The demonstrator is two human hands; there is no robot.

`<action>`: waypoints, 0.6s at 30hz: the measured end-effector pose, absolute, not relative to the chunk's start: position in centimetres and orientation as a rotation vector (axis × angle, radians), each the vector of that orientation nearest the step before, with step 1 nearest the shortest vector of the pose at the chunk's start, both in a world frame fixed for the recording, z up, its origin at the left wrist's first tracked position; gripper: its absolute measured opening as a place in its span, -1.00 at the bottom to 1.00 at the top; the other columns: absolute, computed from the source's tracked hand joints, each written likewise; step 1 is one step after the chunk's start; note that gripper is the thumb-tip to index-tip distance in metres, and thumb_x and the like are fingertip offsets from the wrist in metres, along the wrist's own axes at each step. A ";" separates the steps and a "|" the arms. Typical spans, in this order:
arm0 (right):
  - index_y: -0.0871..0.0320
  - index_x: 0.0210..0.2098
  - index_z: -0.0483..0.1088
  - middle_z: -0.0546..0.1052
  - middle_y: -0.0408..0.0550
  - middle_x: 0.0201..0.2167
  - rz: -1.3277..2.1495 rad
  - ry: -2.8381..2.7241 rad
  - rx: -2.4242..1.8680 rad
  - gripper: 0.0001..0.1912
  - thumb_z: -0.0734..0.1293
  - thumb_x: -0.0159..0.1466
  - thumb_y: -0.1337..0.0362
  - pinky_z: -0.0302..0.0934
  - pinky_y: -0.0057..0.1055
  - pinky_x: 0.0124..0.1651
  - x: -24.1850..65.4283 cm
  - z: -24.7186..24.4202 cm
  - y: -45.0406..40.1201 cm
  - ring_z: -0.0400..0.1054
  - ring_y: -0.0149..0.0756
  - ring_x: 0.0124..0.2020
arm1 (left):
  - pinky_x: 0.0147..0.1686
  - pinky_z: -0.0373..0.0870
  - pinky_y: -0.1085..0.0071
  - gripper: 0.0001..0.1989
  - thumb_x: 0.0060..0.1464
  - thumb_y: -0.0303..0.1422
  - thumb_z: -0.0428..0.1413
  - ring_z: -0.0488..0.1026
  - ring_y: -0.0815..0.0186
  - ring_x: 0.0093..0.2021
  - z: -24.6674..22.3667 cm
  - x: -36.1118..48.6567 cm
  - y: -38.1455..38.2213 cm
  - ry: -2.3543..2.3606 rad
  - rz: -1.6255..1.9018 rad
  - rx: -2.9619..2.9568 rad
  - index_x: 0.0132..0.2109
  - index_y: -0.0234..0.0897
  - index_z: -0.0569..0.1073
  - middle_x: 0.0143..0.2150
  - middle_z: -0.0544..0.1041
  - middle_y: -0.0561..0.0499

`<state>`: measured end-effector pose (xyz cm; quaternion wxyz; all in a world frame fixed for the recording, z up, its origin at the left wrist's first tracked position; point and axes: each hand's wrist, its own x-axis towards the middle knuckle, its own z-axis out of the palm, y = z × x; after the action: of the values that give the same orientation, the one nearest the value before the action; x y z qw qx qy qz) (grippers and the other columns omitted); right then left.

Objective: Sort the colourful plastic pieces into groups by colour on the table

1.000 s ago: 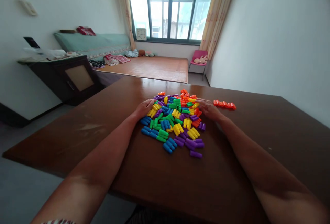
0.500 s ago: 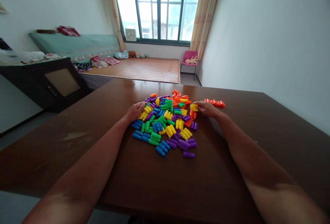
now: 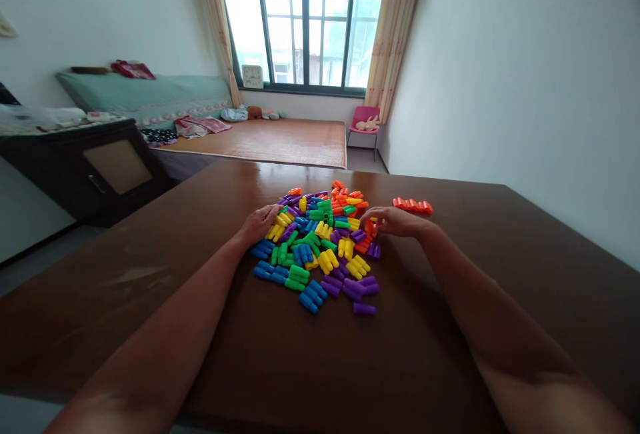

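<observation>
Head view: 1 orange block [image 3: 371, 228] is seen under the bent fingers of the right hand [image 3: 397, 221], at the pile's right edge on the table [image 3: 320, 361]. How far these are open, or whether it is gripped, cannot be told. Yellow blocks [image 3: 284, 219] are seen beside the left hand [image 3: 257, 225], fingers together; any hold is hidden. Blocks look like light, stiff, smooth plastic, probably slightly slippery, not fragile; best pinched across the sides. 1 orange row [image 3: 413, 206] is placed beyond the right hand.
</observation>
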<state>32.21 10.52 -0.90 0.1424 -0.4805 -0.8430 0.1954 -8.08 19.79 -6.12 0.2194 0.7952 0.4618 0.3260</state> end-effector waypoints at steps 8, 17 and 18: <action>0.11 -0.28 0.44 0.50 0.01 -0.27 -0.185 -2.353 -1.992 -0.82 0.39 0.08 0.28 0.19 -0.40 -0.26 33.1 0.4 9.8 0.37 -0.21 -0.23 | 0.07 0.31 0.32 -0.32 0.13 0.10 -0.21 0.43 0.13 0.05 -5.5 -8.0 19.6 1.308 0.865 2.210 0.05 -0.30 0.48 0.05 0.52 -0.08; 0.08 -0.22 0.43 0.49 -0.08 -0.19 0.464 -2.249 -1.807 -0.56 0.49 -0.07 0.10 0.27 -0.44 -0.31 36.0 0.4 9.6 0.39 -0.31 -0.31 | 0.07 0.31 0.29 -0.34 0.12 0.12 -0.18 0.43 0.11 0.04 -5.2 -7.9 19.3 1.294 0.890 2.179 0.03 -0.26 0.49 0.04 0.54 -0.07; 0.08 -0.22 0.42 0.49 -0.08 -0.19 0.490 -2.222 -1.843 -0.55 0.50 -0.08 0.09 0.28 -0.44 -0.31 36.5 0.4 9.4 0.39 -0.31 -0.31 | 0.06 0.32 0.29 -0.33 0.11 0.13 -0.18 0.44 0.11 0.04 -5.2 -7.9 19.4 1.288 0.900 2.175 0.03 -0.27 0.50 0.03 0.54 -0.07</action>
<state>36.48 9.44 0.40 0.1067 -0.6259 -0.7545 0.1664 -7.92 19.35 -5.21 0.2274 0.7895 0.4673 0.3265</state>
